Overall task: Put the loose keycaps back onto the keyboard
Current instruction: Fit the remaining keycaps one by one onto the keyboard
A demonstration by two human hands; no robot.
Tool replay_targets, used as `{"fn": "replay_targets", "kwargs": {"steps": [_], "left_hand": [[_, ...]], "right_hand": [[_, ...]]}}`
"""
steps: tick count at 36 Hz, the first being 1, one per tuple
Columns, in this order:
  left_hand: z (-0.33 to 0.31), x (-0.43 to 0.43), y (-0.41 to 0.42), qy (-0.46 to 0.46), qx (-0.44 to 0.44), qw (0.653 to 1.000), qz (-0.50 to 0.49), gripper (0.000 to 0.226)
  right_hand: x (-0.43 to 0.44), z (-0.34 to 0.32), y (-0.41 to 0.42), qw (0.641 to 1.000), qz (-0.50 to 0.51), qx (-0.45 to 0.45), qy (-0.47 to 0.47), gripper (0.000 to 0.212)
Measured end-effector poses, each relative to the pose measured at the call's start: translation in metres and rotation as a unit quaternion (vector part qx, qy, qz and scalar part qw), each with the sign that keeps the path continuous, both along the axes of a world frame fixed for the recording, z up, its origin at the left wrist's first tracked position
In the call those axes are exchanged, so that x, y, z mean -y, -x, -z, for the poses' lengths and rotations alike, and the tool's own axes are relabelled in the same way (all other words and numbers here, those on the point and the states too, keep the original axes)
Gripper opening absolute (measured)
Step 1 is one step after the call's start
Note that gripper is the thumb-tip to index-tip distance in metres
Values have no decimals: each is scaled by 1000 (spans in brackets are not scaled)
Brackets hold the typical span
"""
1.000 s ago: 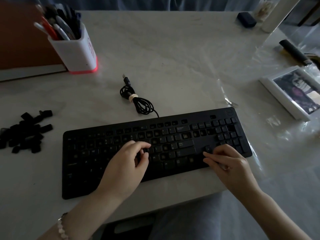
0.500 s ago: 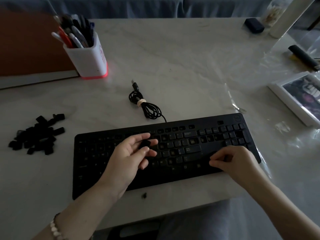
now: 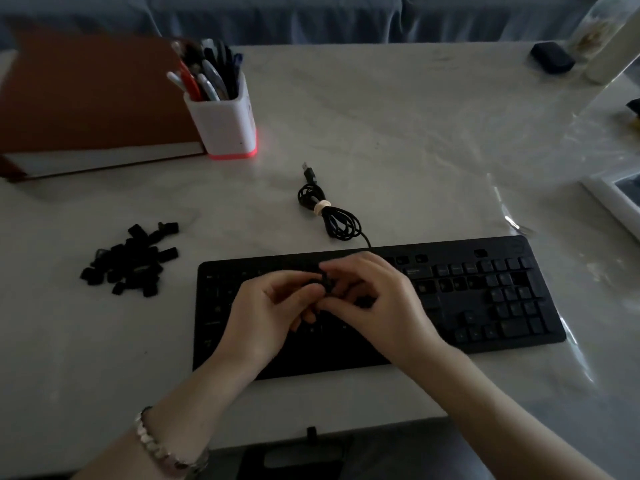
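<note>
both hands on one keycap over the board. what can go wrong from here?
1. The keycap is pinched only at the fingertips of the left hand and right hand above the keyboard; a slip could drop it between the keys.
2. A small black piece sits at the near edge of the table; a forearm could knock it off.
3. Dim light, black on black: it may get pressed onto the wrong spot.

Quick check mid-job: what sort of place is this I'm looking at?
Probably a home desk or study table, not a workshop. On the pale marble-look tabletop stand a white pen holder full of pens and a thick brown book, with soft blue fabric behind.
</note>
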State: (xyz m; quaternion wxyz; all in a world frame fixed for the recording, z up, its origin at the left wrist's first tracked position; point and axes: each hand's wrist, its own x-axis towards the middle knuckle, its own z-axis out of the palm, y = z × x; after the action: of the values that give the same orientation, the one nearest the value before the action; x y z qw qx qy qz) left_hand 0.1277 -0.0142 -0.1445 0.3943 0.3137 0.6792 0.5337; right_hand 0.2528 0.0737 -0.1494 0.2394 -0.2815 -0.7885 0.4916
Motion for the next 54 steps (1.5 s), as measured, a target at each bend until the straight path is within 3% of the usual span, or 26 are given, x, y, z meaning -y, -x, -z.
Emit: {"fn": "replay_targets", "kwargs": {"steps": [4,8,15,21,25,32,42,44,46,48,50,52,54], "left_hand": [[-5,6,5,2,-10,1000,5,29],[-5,10,9,19,-36,998,46,39],[4,28,8,42,-141,981,129,13],[11,48,8,93,-224,912,330,25],[12,57,3,115,-236,880,396,35],[33,68,-3,55,-365,817,443,40],[52,70,-8,-65,-422,811,399,12],[57,71,-5,-74,-404,828,381,13],[54,70,-5,-74,-332,882,327,17],[42,64,-5,-54,-210,953,213,8],[25,54,-4,-48,-45,996,63,8],[11,43,0,-67,94,992,-55,12],[-1,35,4,-86,190,972,-104,17]], "right_hand": [[4,-7,14,1000,-27,1,-12,21],[4,-6,16,1000,-11,20,19,19],[6,-2,4,994,41,47,85,28],[4,-4,-10,985,73,95,124,21],[8,-7,-11,984,70,99,129,22],[15,-9,-7,983,66,95,143,20],[20,-10,-1,981,58,98,155,20],[20,-10,0,981,58,101,157,20],[20,-10,1,980,61,99,161,20],[19,-11,1,979,67,92,171,18],[18,-14,1,973,73,73,208,15],[17,-17,3,961,78,56,260,14],[17,-20,6,948,82,50,302,15]]}}
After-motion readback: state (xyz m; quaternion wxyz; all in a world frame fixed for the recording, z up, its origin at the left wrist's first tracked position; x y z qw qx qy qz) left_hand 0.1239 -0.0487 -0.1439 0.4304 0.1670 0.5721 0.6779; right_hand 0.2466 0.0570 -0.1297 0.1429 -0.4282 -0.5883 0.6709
